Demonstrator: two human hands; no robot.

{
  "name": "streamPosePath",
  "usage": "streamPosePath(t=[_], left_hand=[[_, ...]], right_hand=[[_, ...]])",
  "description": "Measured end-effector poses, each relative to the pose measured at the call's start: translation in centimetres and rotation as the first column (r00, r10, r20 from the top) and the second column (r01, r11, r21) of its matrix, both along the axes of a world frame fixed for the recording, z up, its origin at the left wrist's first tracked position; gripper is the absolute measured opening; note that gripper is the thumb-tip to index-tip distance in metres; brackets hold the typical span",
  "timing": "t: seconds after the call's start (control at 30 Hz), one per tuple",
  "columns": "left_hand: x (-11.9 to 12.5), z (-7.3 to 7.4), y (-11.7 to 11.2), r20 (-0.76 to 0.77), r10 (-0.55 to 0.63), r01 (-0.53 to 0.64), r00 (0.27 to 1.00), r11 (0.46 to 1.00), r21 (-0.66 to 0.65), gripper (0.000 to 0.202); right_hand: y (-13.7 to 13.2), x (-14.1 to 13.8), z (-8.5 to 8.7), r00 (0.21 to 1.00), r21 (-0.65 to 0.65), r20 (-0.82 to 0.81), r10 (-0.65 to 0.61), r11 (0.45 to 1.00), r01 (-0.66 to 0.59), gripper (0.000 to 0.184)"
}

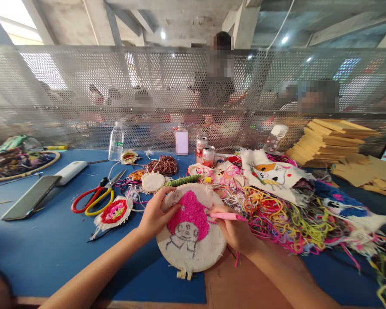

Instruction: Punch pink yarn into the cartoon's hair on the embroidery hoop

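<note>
A round embroidery hoop (209, 251) with white cloth lies on the blue table (45, 253) in front of me. The cloth bears a pink tufted mushroom cap above a drawn outline face. My left hand (156, 214) grips the hoop's upper left rim, fingers curled over the edge. My right hand (233, 229) is closed round a pink punch needle (227, 216), whose tip touches the right edge of the pink patch.
Tangled coloured yarn (276, 219) is heaped to the right. Scissors (98, 195), a phone (30, 197), a power bank, a water bottle (116, 141), two cans and small finished patches lie beyond. Cardboard sheets (334, 137) are stacked far right. People sit behind a mesh screen.
</note>
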State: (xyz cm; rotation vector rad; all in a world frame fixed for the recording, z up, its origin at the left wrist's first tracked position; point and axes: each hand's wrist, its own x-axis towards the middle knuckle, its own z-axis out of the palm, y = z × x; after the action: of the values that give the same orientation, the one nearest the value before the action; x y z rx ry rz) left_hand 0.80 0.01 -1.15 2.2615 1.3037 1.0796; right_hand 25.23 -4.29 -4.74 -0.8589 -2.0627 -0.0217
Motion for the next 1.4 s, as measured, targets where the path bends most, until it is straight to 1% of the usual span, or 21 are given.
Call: streamPosePath(t=[0.2, 0.33, 0.57, 0.83, 1.0, 1.2, 1.4], left_hand=[[0.0, 0.0, -0.1, -0.011, 0.007, -0.007, 1.0, 1.0, 0.01, 0.032], [0.0, -0.1, -0.1, -0.024, 0.014, -0.013, 1.0, 1.0, 0.028, 0.032], [0.0, 0.1, -0.2, -0.025, 0.009, -0.008, 1.0, 1.0, 0.026, 0.032], [0.1, 0.2, -0.3, 0.036, -0.001, 0.0, 0.999, 1.0, 0.016, 0.032], [0.1, 0.2, -0.3, 0.041, 0.004, -0.004, 0.999, 1.0, 0.004, 0.032], [0.1, 0.2, -0.4, 0.046, 0.003, -0.003, 0.999, 1.0, 0.0, 0.032], [0.3, 0.2, -0.4, 0.071, -0.004, 0.004, 0.998, 1.0, -0.005, 0.032]], right_hand=[[0.2, 0.1, -0.3, 1.0, -0.019, -0.026, 0.014, 1.0, -0.014, 0.016], [0.1, 0.0, -0.1, 0.999, -0.015, -0.042, 0.031, 0.999, -0.032, 0.017], [-0.1, -0.3, 0.8, 0.999, 0.004, 0.049, -0.004, 1.0, 0.003, 0.014], [-0.2, -0.5, 1.2, 0.993, -0.011, 0.106, -0.058, 0.998, 0.06, 0.015], [-0.2, -0.5, 1.3, 0.994, 0.021, 0.103, -0.035, 0.999, 0.033, 0.012], [-0.3, -0.5, 1.3, 0.992, 0.024, 0.118, -0.05, 0.999, 0.048, 0.012], [-0.2, -0.5, 1.1, 0.992, 0.093, 0.113, -0.051, 0.995, 0.041, 0.012]])
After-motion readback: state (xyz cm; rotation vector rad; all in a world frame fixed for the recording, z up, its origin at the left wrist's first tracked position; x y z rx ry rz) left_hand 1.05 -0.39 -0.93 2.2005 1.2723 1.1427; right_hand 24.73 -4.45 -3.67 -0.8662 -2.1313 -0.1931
